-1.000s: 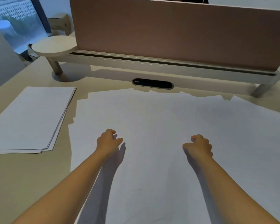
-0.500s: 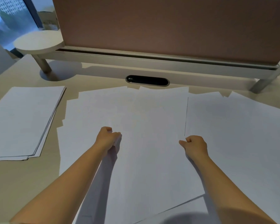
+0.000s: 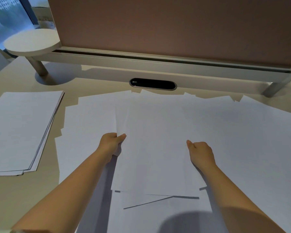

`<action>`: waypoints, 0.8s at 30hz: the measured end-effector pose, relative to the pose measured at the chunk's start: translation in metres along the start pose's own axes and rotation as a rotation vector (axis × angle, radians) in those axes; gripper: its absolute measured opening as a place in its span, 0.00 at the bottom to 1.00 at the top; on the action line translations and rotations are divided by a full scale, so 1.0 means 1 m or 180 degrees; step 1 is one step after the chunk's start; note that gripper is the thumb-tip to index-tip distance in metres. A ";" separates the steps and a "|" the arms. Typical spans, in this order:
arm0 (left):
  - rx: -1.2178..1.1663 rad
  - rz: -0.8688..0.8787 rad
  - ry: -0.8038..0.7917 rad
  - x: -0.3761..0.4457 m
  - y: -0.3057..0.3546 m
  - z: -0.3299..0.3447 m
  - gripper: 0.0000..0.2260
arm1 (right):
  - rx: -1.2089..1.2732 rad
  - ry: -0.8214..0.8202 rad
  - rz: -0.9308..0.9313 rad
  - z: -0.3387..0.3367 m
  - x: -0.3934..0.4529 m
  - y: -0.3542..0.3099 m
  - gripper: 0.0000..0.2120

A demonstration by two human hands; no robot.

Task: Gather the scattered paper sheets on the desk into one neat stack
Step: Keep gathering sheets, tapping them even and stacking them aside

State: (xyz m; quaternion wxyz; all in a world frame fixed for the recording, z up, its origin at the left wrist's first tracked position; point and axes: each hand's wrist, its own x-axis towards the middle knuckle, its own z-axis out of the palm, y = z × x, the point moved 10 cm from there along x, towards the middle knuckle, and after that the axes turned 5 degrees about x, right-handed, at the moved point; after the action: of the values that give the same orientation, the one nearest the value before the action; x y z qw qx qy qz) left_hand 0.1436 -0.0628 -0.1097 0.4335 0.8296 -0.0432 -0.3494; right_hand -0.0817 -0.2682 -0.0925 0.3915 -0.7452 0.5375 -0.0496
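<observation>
Holding: a few white sheets [image 3: 155, 148], lifted slightly off the spread, near edge raised above the papers beneath.
My left hand [image 3: 112, 143]: pinches the left edge of the sheets, thumb on top, fingers curled under.
My right hand [image 3: 202, 152]: at the right edge of the same sheets, fingers curled; I cannot tell whether it grips them.
Hands: apart, one at each side of the sheets.
Scattered papers [image 3: 242, 132]: overlapping, covering the desk [image 3: 23, 199] from middle to right.
Finished stack [image 3: 22, 130]: on the desk to my left, edges roughly aligned.
Far side: brown divider panel [image 3: 175, 26], oval cable slot [image 3: 152, 84], round shelf [image 3: 32, 42].
</observation>
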 end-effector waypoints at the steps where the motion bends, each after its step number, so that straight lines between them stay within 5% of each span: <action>1: 0.0023 0.0031 0.0063 0.000 0.001 -0.002 0.20 | -0.0004 0.0050 -0.0016 -0.001 0.000 0.000 0.26; 5: 0.0226 0.0027 0.0098 0.000 -0.001 -0.009 0.20 | 0.0162 0.0215 -0.0063 -0.004 0.000 -0.003 0.25; 9: 0.0492 0.0118 -0.0268 -0.005 0.002 -0.009 0.07 | 0.0552 0.0151 -0.0022 -0.001 0.004 -0.007 0.21; 15: 0.0683 -0.0117 -0.0994 -0.008 -0.008 -0.005 0.16 | 0.0685 -0.0031 0.0102 0.008 0.009 -0.009 0.21; 20: 0.0602 0.0111 0.0031 -0.001 -0.007 -0.041 0.18 | 0.0337 -0.0197 -0.0120 0.016 0.003 -0.021 0.18; 22: 0.0886 0.0242 0.0617 -0.004 -0.008 -0.061 0.20 | 0.0268 -0.0024 -0.0123 0.012 -0.003 -0.023 0.02; 24: 0.1418 0.0195 0.1078 -0.010 -0.014 -0.077 0.23 | -0.0375 0.0192 -0.0033 0.003 -0.005 -0.017 0.23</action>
State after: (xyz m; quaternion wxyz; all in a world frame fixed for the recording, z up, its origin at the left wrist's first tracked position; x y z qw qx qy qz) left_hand 0.1803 0.0028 -0.0849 0.2519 0.9493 -0.0709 -0.1744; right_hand -0.0695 -0.2604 -0.0818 0.3303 -0.7679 0.5472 -0.0424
